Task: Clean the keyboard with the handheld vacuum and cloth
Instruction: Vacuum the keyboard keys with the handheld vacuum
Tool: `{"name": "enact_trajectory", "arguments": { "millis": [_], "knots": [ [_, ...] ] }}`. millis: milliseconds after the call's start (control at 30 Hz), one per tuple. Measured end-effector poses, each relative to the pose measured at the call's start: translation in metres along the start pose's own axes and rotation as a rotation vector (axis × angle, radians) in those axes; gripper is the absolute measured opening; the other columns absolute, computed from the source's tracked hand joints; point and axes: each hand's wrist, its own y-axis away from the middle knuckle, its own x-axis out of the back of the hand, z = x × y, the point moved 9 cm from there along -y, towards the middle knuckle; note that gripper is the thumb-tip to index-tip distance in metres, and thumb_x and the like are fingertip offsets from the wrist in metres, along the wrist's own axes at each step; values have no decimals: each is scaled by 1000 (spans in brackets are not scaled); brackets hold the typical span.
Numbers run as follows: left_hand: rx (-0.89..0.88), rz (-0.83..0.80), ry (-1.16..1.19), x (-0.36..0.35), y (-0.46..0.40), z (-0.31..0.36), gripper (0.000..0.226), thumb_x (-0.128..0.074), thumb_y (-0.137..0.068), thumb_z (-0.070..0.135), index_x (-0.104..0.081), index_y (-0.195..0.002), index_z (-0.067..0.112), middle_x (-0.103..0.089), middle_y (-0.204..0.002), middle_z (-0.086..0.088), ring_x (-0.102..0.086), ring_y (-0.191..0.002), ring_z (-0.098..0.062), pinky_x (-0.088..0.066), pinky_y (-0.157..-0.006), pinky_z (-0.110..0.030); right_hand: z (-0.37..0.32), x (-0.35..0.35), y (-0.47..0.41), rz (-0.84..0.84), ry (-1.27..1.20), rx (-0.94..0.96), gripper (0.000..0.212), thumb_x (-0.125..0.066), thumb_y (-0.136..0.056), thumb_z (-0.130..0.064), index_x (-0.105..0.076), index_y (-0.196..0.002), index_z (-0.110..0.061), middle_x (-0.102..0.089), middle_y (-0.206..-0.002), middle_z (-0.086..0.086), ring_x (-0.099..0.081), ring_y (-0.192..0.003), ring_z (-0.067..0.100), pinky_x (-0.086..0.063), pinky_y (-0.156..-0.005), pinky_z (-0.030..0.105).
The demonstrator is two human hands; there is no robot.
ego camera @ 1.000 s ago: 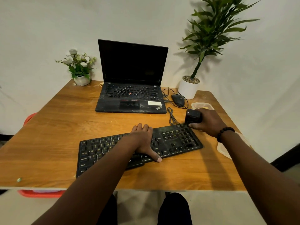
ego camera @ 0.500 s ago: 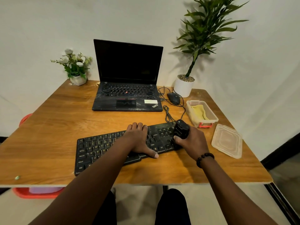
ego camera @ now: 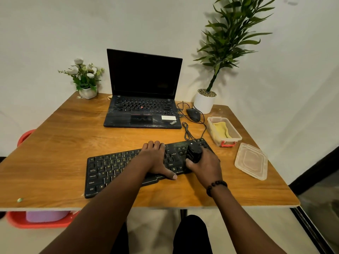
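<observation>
Wooden table (ego camera: pixel 55 143) before us. Our left hand (ego camera: pixel 156 160) flat on black keyboard (ego camera: pixel 113 169), fingers straight. Our right hand (ego camera: pixel 205 164) grips handheld vacuum (ego camera: pixel 194 151) on keyboard's right end. Yellow cloth (ego camera: pixel 222 129), seemingly folded, in plastic container (ego camera: pixel 236 138).

Views: one only, the camera on my head, so no second view overlaps it.
Position: above and behind my right hand (ego camera: pixel 205 165), which grips the handheld vacuum (ego camera: pixel 193 153).
Facing: forward and down across the table (ego camera: pixel 55 143) toward the wall beyond my grip.
Nearness: close, my forearms filling the lower frame.
Lens: wide-angle, table edges bowed.
</observation>
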Motion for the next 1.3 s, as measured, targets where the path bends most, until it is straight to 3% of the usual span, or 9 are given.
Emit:
{"name": "enact_trajectory", "arguments": {
  "millis": [133, 233, 367, 433, 600, 700, 933, 1067, 1300],
  "knots": [
    [-2, -4, 32, -2, 0, 0, 141, -58, -61, 91, -2, -157, 4, -11, -162, -13, -12, -146, -37, -10, -120, -48, 12, 5, 22, -87, 128, -71, 30, -74, -70, -41, -63, -91, -24, -65, -88, -7, -62, -83, 15, -53, -66, 30],
    [-20, -45, 64, -5, 1, -1, 147, -62, -59, 89, 7, -156, 3, -2, -163, -15, -5, -148, -39, -6, -121, -50, 8, 12, 23, -136, -53, -107, 21, -76, -70, -37, -61, -79, -26, -64, -79, -10, -62, -78, 11, -51, -66, 26],
    [0, -69, 91, -9, 13, -18, 148, -63, -57, 90, 7, -156, 5, 0, -162, -16, -5, -147, -41, -7, -120, -52, -20, 9, -4, -82, -164, -67, 28, -77, -72, -35, -67, -93, -21, -68, -89, -4, -62, -83, 13, -51, -69, 26],
    [27, -60, 75, -9, 20, -30, 146, -63, -57, 90, 1, -156, 4, -6, -161, -17, -9, -145, -41, -9, -119, -52, -38, -5, -23, -114, -141, -24, 36, -78, -73, -36, -67, -101, -16, -70, -96, -2, -62, -84, 14, -50, -66, 24],
    [59, -33, 75, -10, 28, -36, 142, -65, -56, 89, -8, -156, 6, -16, -159, -14, -16, -143, -38, -13, -119, -52, -79, -31, -62, -158, -26, 70, 49, -78, -73, -36, -63, -113, -13, -69, -109, 4, -64, -100, 20, -51, -78, 28],
    [71, -25, 58, -8, 26, -33, 138, -65, -56, 89, -15, -153, 5, -20, -157, -14, -20, -141, -38, -16, -119, -52, -100, -46, -73, -189, 17, 130, 44, -79, -72, -33, -64, -109, -13, -70, -106, 3, -64, -98, 19, -52, -79, 28],
    [50, 14, 20, -7, 25, -30, 130, -59, -59, 91, -21, -151, 7, -28, -151, -12, -26, -135, -35, -21, -115, -48, -103, -69, -75, -212, 219, 87, 44, -76, -73, -38, -63, -107, -12, -68, -99, 5, -64, -93, 20, -46, -66, 25],
    [36, 5, 5, -7, 23, -30, 132, -58, -59, 92, -20, -152, 6, -28, -150, -13, -25, -135, -34, -20, -115, -47, -92, -64, -70, -246, 251, 124, 35, -76, -73, -42, -63, -90, -15, -66, -85, 1, -59, -77, 16, -40, -55, 22],
    [42, -13, 10, -6, 25, -31, 135, -57, -60, 93, -15, -154, 6, -23, -155, -13, -21, -139, -36, -16, -117, -48, -74, -38, -39, -274, 212, 174, 37, -76, -75, -37, -64, -100, -13, -69, -94, 3, -59, -82, 15, -45, -69, 24]
  ]
}}
